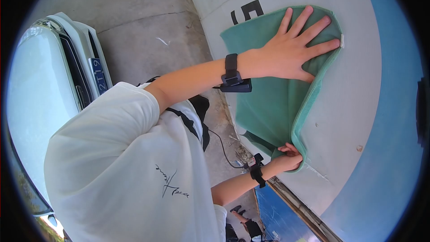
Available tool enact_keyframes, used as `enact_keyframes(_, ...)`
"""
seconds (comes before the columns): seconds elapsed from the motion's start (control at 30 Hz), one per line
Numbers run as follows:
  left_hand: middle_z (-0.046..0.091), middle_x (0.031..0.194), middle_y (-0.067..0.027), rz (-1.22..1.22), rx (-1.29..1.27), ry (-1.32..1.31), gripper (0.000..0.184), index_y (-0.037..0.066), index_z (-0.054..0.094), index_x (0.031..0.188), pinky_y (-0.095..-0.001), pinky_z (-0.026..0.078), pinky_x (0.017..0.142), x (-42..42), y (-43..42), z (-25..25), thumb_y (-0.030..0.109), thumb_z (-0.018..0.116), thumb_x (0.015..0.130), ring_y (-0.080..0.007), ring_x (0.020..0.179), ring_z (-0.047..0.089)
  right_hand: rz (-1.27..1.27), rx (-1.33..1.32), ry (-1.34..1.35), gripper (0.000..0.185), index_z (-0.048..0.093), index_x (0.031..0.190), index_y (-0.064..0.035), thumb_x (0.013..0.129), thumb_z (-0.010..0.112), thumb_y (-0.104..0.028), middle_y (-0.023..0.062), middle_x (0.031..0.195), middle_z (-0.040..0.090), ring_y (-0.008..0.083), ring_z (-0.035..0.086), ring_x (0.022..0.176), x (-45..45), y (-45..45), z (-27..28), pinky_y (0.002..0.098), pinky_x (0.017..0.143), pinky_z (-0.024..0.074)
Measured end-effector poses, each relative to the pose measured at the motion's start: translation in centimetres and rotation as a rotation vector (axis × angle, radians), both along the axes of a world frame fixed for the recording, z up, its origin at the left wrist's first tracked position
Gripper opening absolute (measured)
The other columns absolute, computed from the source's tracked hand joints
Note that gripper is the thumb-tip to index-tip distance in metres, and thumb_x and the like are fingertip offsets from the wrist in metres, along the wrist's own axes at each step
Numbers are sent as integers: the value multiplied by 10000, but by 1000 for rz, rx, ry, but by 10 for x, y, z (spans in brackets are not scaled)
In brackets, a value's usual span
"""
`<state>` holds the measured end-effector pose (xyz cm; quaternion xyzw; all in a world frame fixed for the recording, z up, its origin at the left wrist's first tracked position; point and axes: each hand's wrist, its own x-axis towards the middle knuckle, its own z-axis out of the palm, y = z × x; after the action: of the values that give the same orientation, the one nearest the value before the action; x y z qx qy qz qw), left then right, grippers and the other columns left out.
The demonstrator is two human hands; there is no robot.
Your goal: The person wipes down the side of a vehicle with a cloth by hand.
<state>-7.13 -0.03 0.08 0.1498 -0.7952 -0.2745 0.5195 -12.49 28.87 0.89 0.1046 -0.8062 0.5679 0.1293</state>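
Note:
A green cloth [268, 103] with a thick stitched hem and a small white tag lies spread on a white panel. My left hand [291, 51] rests flat on its upper part, fingers spread wide, back of the hand showing. At the lower corner, my right hand [288, 159] is closed on the hemmed edge, with some fingertips showing and the rest tucked behind the fold. The cloth bunches near this hand. Black straps circle both wrists, and a small black box [236, 86] sits at the left one.
Behind the cloth is the white panel [345, 121] with black printed characters and a blue band [398, 107]. A light-coloured car [40, 71] with a blue plate stands on the left. Concrete ground [139, 27] lies between. Another person's legs [244, 219] show at the bottom.

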Motion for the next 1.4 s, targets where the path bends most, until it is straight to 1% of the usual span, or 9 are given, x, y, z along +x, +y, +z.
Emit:
enact_keyframes(0.2,105,1593,-190,1,1,13,1055,308,345,1494,-753,58,1063,16,-11,-6,514,828,579,-535,1432,-10,-11,-131,104,519,603,576,35,867,370,-327,89,442,409,225,432,393,4,6,37,293,409,392)
enact_keyframes(0.37,102,1594,-189,-1,-9,2,1059,313,345,1493,-755,61,1060,17,-12,-3,510,830,573,-540,1429,-9,-65,11,161,547,628,613,68,893,340,-303,138,480,516,232,468,404,9,-6,28,291,429,428)
enact_keyframes(0.57,107,1594,-185,8,-14,-10,1041,315,358,1486,-757,63,1058,9,-7,-1,498,830,576,-545,1427,-3,3,53,-40,527,623,606,65,871,340,-290,145,480,520,247,478,399,6,-3,-12,313,429,438)
enact_keyframes(0.8,122,1592,-185,4,-8,18,1017,319,372,1479,-757,77,1056,19,-14,-5,486,828,585,-545,1426,11,-90,-64,153,515,607,558,51,859,357,-283,133,440,482,244,442,372,9,-11,48,284,399,404)
enact_keyframes(1.0,138,1591,-179,15,-34,5,996,323,383,1471,-754,81,1061,17,-15,4,505,818,594,-537,1429,27,-7,126,-51,453,611,616,62,849,381,-249,126,518,541,219,491,472,18,-18,17,322,495,437)
enact_keyframes(1.13,144,1590,-173,2,-14,25,994,324,386,1468,-754,82,1062,17,-14,-2,496,821,592,-534,1430,28,-1,117,-44,504,541,503,18,889,368,-256,104,447,473,190,429,385,19,-14,18,265,405,361)
enact_keyframes(1.2,146,1590,-169,-3,-4,31,999,326,384,1469,-754,83,1062,18,-16,-3,490,825,587,-533,1430,30,233,-121,1,552,403,430,-61,936,359,-277,46,368,311,131,314,312,4,1,29,214,347,273)
enact_keyframes(1.27,148,1590,-165,8,-13,23,999,329,382,1470,-753,86,1063,21,-19,-5,487,825,588,-532,1430,34,216,-170,-23,548,374,427,-73,938,366,-269,32,368,272,130,285,310,7,-5,42,216,356,256)
enact_keyframes(1.4,152,1589,-161,19,-21,31,998,334,382,1470,-749,93,1065,18,-14,-2,475,824,587,-531,1430,43,107,-20,7,517,350,443,-87,932,381,-251,26,387,274,120,240,324,9,-8,32,231,372,191)
